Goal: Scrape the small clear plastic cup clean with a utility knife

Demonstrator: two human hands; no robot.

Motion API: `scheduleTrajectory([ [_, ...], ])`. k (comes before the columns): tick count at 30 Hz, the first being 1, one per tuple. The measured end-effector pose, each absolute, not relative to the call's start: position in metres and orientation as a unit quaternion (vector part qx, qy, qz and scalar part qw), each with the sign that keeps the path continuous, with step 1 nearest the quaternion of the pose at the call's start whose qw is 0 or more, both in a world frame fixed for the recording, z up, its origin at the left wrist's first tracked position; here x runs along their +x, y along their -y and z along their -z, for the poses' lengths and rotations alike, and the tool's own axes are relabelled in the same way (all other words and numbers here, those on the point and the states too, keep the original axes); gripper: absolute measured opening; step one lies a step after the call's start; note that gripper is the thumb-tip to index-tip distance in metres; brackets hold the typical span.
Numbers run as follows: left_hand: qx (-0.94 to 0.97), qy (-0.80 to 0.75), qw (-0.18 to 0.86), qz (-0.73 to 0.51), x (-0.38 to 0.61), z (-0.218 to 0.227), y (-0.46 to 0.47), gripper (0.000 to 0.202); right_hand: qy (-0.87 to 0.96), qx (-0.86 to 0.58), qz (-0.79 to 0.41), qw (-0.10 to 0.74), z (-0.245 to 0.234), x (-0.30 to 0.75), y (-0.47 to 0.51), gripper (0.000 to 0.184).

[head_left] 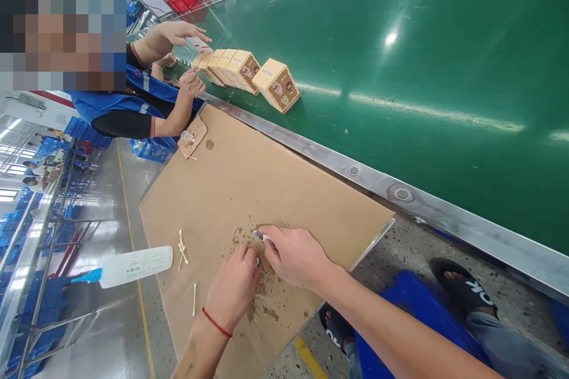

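My right hand (297,256) is closed in a pinch on a small white piece with a grey tip (258,234), whose kind I cannot make out. Just left of it, my left hand (233,284), a red string round its wrist, has its fingers curled together. A bit of something pale shows at its fingertips, too small to name. Both hands are low over a cardboard sheet (311,189) with dark wet spots around them. To the left lie several crossed cotton swabs (182,247), a single cotton swab (194,299) and a white squeeze bottle (136,266) with a blue nozzle.
Beyond a metal rail (329,160) runs a green conveyor belt (427,47) bearing a row of small printed boxes (278,86). A co-worker's hands (192,83) are at the row's far end. A small cardboard piece (193,137) holds a clear cup. A blue stool (400,314) stands below.
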State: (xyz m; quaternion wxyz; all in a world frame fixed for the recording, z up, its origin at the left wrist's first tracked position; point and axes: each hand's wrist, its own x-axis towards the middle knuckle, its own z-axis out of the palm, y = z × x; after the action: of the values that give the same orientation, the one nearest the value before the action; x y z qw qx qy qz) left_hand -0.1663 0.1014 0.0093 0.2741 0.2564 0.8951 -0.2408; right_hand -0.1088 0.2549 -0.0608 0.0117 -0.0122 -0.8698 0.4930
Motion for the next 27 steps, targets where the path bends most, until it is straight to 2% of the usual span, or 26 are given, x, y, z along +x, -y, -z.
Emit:
scheduleTrajectory([
  [5, 0.253, -0.897, 0.263, 0.248, -0.165, -0.008, -0.106, 0.023, 0.870, -0.006, -0.493, 0.009, 0.060, -0.109, -0.257, 0.032],
  [11, 0.220, -0.920, 0.275, 0.173, -0.167, -0.011, -0.104, 0.014, 0.872, -0.011, -0.489, 0.010, 0.060, -0.108, -0.256, 0.031],
  [17, 0.193, -0.936, 0.287, 0.063, -0.175, -0.013, -0.088, 0.024, 0.874, -0.017, -0.485, 0.009, 0.060, -0.108, -0.256, 0.029],
  [21, 0.222, -0.927, 0.300, 0.042, -0.178, -0.018, -0.084, 0.023, 0.874, -0.015, -0.485, 0.009, 0.058, -0.109, -0.256, 0.030],
  [27, 0.227, -0.923, 0.310, 0.035, -0.176, -0.024, -0.088, 0.033, 0.874, -0.016, -0.486, 0.010, 0.058, -0.109, -0.257, 0.030],
])
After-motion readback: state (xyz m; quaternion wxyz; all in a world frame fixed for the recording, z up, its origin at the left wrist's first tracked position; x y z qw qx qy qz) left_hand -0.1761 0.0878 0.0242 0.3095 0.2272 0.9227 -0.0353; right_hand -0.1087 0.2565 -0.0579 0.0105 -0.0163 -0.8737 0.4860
